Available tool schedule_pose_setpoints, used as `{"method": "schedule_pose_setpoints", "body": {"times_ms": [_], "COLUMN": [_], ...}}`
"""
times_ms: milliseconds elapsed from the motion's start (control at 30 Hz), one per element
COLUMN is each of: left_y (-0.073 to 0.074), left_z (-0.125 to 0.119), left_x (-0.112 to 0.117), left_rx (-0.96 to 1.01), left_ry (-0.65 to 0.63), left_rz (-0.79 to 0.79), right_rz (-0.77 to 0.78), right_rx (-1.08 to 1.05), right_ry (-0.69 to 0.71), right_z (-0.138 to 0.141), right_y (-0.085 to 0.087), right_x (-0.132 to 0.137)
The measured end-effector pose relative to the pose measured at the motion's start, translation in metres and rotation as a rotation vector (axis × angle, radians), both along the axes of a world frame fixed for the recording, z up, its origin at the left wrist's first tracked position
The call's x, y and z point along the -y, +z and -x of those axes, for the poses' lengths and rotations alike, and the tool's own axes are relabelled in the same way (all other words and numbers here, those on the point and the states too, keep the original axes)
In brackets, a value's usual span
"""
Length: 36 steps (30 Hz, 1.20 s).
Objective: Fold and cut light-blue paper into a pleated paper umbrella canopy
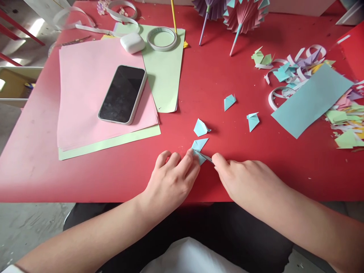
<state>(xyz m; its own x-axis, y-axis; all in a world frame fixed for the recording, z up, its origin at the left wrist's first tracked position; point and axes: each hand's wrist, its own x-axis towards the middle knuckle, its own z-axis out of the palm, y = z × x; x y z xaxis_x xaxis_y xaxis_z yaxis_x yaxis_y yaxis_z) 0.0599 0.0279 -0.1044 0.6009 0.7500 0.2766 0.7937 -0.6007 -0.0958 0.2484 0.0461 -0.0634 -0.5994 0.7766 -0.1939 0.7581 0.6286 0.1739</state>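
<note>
On the left of the red tabletop lies a stack of pale pink paper sheets. A black smartphone in a white case lies face up on it. Past that are a white rounded earbud case, a pale green paper sheet and, on that sheet, a white ring of tape.

Near the front edge, the left hand is curled, its fingertips pressing down on the small light-blue folded paper piece. The piece lies flat on the tabletop between the two hands. The right hand touches it from the other side, thumb and forefinger pinched on its near corner, so both hands are closed on it.

The piece looks very light and thin, stiff only along its creases. It would likely slide on the smooth surface or crumple under a hard squeeze, so the folded edges and corners seem the best places to hold it.

Just beyond lie three similar light-blue folded triangles, well apart from each other. Farther right are a light-blue rectangular paper sheet and a heap of coloured paper scraps.
</note>
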Motion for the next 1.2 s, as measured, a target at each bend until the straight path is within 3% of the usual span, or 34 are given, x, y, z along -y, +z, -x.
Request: {"method": "schedule_pose_setpoints", "body": {"times_ms": [900, 1200], "left_y": [0.001, 0.004], "left_z": [0.000, 0.000], "left_x": [-0.001, 0.001], "left_rx": [0.010, 0.084], "left_ry": [-0.006, -0.012], "left_rz": [-0.012, -0.006], "right_rz": [0.029, 0.033], "right_rx": [0.013, -0.157], "right_ry": [-0.015, -0.031], "right_z": [-0.015, -0.022], "right_y": [0.003, 0.000], "right_x": [0.007, 0.000]}}
